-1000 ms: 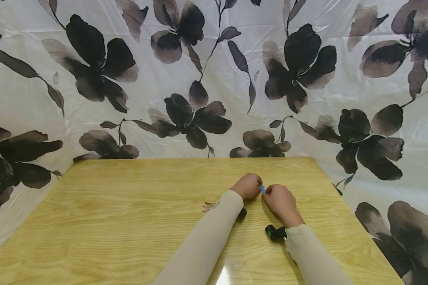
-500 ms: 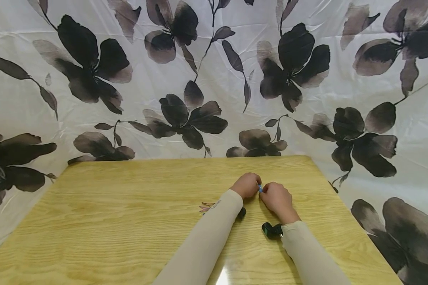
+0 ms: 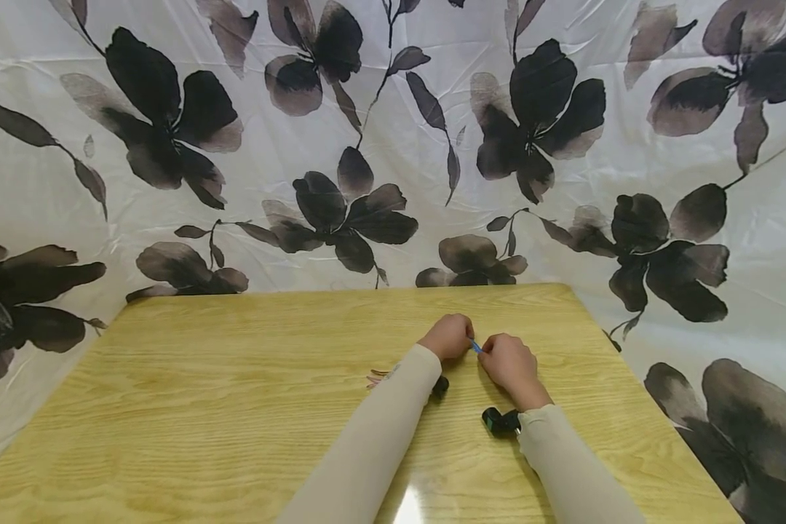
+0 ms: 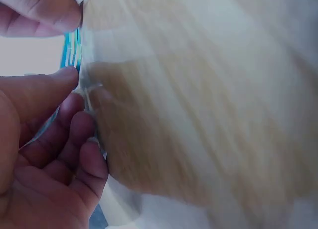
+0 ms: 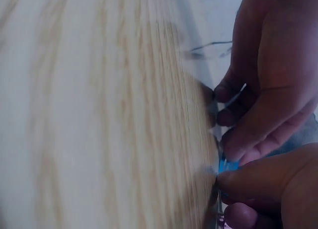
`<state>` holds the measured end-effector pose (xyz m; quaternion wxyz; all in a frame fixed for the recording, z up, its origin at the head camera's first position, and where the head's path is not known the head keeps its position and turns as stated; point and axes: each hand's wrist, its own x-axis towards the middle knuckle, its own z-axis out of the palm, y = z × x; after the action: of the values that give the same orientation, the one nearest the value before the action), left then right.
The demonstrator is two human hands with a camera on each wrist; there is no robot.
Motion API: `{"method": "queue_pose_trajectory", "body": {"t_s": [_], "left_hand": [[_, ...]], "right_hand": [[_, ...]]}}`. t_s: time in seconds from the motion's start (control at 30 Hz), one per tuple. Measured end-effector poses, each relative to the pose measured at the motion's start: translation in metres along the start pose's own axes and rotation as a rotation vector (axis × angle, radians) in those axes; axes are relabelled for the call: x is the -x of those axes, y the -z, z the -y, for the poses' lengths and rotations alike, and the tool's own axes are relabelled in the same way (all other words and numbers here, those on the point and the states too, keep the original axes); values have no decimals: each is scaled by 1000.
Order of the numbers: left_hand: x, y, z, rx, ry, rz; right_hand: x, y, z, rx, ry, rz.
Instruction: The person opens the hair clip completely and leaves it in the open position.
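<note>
A small blue strip [image 3: 476, 346] is pinched between both hands low over the table. My left hand [image 3: 447, 336] holds its left end and my right hand [image 3: 507, 360] its right end. In the left wrist view the blue strip [image 4: 72, 47] shows pale lines along it, between the left thumb [image 4: 62, 80] and the right fingers above. Only a bit of the blue strip [image 5: 228, 165] shows between the hands in the right wrist view, where my right thumb [image 5: 243, 183] presses on it. Its exact kind is too small to tell.
Several thin brown and pinkish strips [image 3: 378, 377] lie on the wooden table [image 3: 236, 407], partly hidden behind the left sleeve [image 3: 373, 429]. Black wrist devices [image 3: 498, 422] sit by both wrists. A floral cloth [image 3: 393, 131] hangs behind the table's far edge.
My left hand has drawn slightly left, away from the right hand, and more of the blue strip shows between them. The head view has shifted slightly.
</note>
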<state>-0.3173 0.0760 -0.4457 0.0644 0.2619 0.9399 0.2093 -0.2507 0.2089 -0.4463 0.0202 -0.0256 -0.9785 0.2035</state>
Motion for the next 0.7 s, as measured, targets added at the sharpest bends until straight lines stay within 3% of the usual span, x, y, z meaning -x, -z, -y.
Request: {"method": "queue_pose_trajectory", "body": {"t_s": [0.7], "left_hand": [[16, 14, 12, 129, 30, 29]], "right_hand": [[5, 1, 1, -96, 27, 6]]}}
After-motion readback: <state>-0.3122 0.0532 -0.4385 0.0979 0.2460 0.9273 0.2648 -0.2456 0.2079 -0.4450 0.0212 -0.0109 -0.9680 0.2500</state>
